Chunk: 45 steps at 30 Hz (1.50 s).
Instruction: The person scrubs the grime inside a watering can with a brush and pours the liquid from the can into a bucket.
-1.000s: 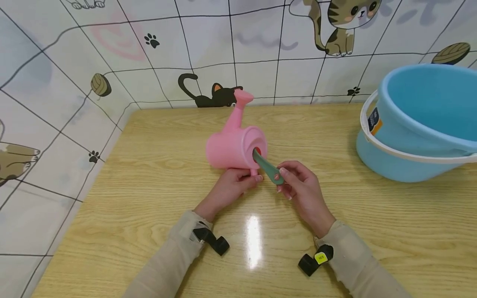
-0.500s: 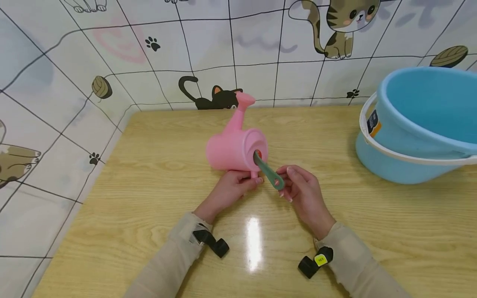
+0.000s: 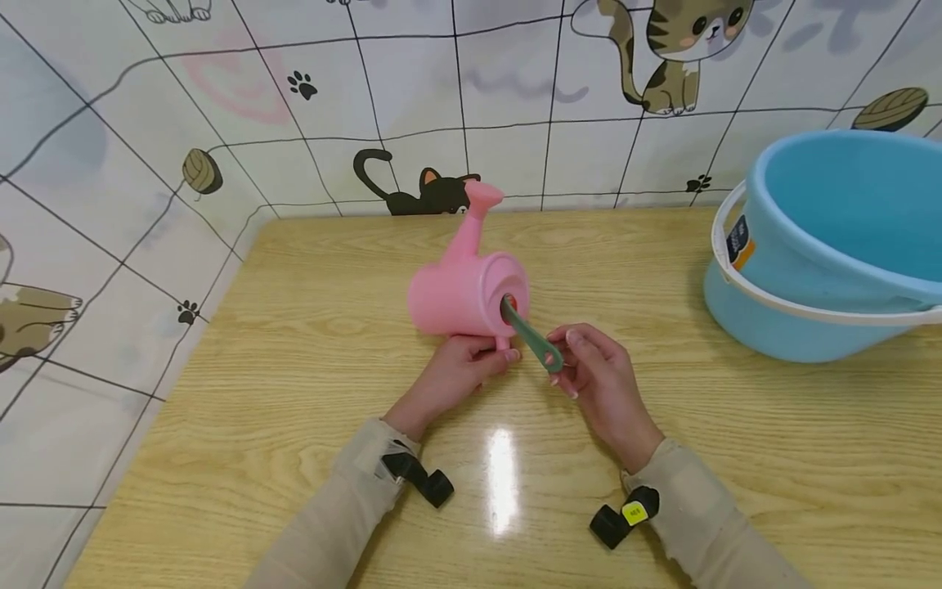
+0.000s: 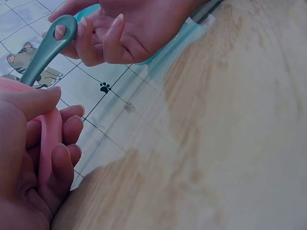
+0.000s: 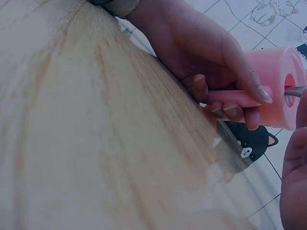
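A pink watering can (image 3: 452, 298) lies tipped on its side in the head view, spout up and round opening to the right. My left hand (image 3: 459, 368) grips its handle (image 5: 235, 98), the fingers curled round it in the right wrist view. From the opening sticks a green utensil handle (image 3: 536, 339) with a hole in its end. Its greyish shank (image 5: 293, 91) goes inside, where the far end is hidden. My right hand (image 3: 603, 376) is at the outer end, relaxed fingers against it. A fingertip (image 4: 59, 31) shows through the hole in the left wrist view.
Two light-blue buckets (image 3: 802, 327), one set in the other, stand at the right with a white bail handle (image 3: 817, 311). The wood-grain table (image 3: 309, 286) meets a tiled wall (image 3: 508, 98) with cat pictures behind. A black wrist camera (image 3: 423, 478) sits on each sleeve.
The right thumb has come off the green handle, and the fingers have slackened. The handle's end has shifted slightly toward me and to the right. My left hand keeps its grip on the watering can.
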Available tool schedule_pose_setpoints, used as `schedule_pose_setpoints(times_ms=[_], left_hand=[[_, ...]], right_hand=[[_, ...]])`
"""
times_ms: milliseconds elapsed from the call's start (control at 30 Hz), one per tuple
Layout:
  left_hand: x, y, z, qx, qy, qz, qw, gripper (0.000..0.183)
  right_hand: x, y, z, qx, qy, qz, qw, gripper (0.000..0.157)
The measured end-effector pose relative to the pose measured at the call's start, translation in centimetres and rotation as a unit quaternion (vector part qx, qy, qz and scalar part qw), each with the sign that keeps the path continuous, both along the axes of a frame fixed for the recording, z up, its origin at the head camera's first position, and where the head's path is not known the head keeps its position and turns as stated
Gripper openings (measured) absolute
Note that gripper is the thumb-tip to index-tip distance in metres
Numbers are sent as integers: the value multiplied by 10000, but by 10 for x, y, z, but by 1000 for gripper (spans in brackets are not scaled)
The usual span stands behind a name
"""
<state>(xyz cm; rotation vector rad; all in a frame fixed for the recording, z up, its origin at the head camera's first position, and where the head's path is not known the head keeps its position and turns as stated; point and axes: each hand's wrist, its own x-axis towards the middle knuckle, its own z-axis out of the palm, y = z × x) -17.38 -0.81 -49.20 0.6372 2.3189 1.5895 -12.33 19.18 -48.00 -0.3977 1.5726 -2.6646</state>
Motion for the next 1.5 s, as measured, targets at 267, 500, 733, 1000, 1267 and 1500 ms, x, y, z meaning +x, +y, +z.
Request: schedule_pose_setpoints(times_ms=[267, 500, 733, 1000, 1267, 1500], left_hand=[[0, 1, 0, 88, 65, -10, 9999, 27], [0, 0, 0, -48, 10, 22, 10000, 28], [1, 0, 0, -26, 33, 39, 10000, 29], [0, 1, -1, 23, 31, 38, 10000, 27], [-1, 1, -2, 31, 81, 13, 10000, 28], [-1, 1, -1, -57, 77, 10, 10000, 27]], right_hand=[[0, 1, 0, -9, 0, -31, 10000, 23], [0, -1, 0, -9, -18, -22, 10000, 22], [3, -2, 4, 236, -241, -175, 9993, 15], [1, -1, 2, 406, -291, -226, 9985, 15], [0, 2, 1, 304, -221, -72, 9993, 19], [2, 0, 2, 248, -189, -115, 9994, 16]])
